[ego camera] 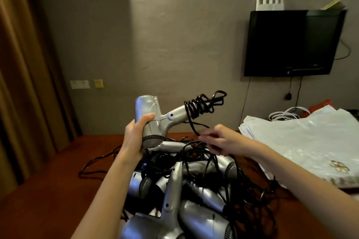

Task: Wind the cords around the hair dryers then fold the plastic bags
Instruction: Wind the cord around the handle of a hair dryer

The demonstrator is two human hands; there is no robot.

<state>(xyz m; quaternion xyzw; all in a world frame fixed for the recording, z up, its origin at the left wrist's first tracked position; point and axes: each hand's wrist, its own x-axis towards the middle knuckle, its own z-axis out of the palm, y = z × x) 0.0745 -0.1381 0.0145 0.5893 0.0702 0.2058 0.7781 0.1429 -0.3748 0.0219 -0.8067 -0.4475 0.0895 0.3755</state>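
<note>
My left hand (135, 137) grips the body of a silver hair dryer (155, 116), held up above the pile with its handle pointing right. A black cord (202, 105) is coiled in several loops around that handle. My right hand (219, 140) pinches the loose end of this cord just below the handle. Beneath both hands lies a heap of several silver hair dryers (186, 190) with tangled black cords (250, 196). White plastic bags (303, 145) lie stacked flat at the right.
The heap rests on a dark red-brown surface (48, 200). One cord (93, 163) trails off to the left. A black television (291, 42) hangs on the grey wall, with brown curtains (25, 83) at the left.
</note>
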